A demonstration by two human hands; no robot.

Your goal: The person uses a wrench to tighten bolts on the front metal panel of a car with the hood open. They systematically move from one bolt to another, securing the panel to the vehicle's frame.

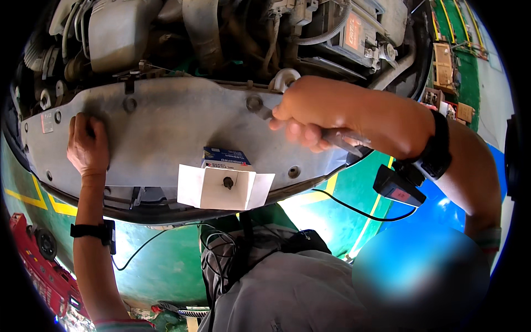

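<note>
My right hand (304,116) is closed around a pair of grey metal pliers (343,139). Their working end points left, close to a round plastic clip (254,103) in the grey radiator cover panel (166,122). On the left part of that panel rests my left hand (89,145), fingers curled; whatever may be in them is hidden. Between my hands, at the panel's front edge, a blue and white cardboard box (225,182) lies with its flaps spread. A small dark clip (228,182) is inside it.
Beyond the panel lies the engine bay, with a battery (354,36) and hoses. Empty round holes (293,171) dot the panel. A black cable (359,213) hangs at the right front. A red wheeled thing (41,265) stands at the lower left, and cartons (444,63) sit far right.
</note>
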